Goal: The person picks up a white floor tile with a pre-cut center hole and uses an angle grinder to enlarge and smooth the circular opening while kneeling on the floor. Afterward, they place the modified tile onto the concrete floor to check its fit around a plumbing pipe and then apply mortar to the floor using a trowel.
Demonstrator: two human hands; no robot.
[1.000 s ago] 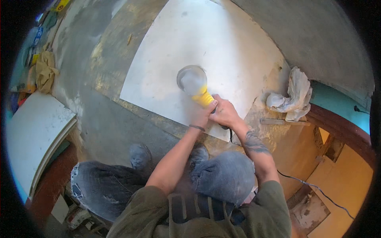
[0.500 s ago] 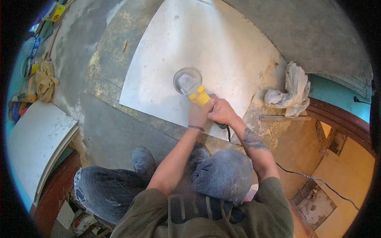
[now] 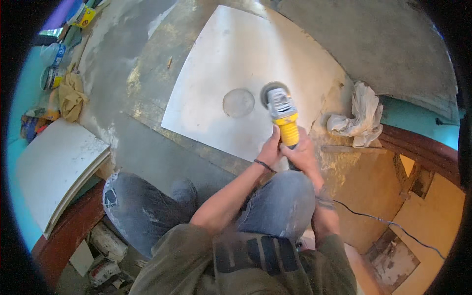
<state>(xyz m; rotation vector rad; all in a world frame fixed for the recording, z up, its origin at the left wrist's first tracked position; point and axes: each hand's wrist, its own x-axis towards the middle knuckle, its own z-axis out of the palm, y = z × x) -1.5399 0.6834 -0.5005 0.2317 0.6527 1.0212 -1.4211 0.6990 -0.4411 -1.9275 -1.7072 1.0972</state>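
A yellow and grey angle grinder (image 3: pixel 285 123) is gripped in both my hands, its disc blurred at the front end. My left hand (image 3: pixel 271 149) closes on the left side of the yellow body, with the thumb along it. My right hand (image 3: pixel 302 153) wraps the rear part of the body from the right. Beneath lies a large white tile (image 3: pixel 201 96) with a round grey outline (image 3: pixel 239 103) near its middle. The grinder's disc is over the tile to the right of that circle; whether it touches the surface I cannot tell.
Stacked white tiles (image 3: pixel 54 162) stand at the left, near a brown cloth (image 3: pixel 73 98) and several packages. A crumpled plastic bag (image 3: pixel 361 115) and a wooden strip (image 3: pixel 353 148) lie at the right. A black cord (image 3: pixel 383 221) trails across the lower right.
Both hands have drawn the grinder to the right, off the circle, which now shows uncovered. The disc was over the circle before. The view has shifted slightly.
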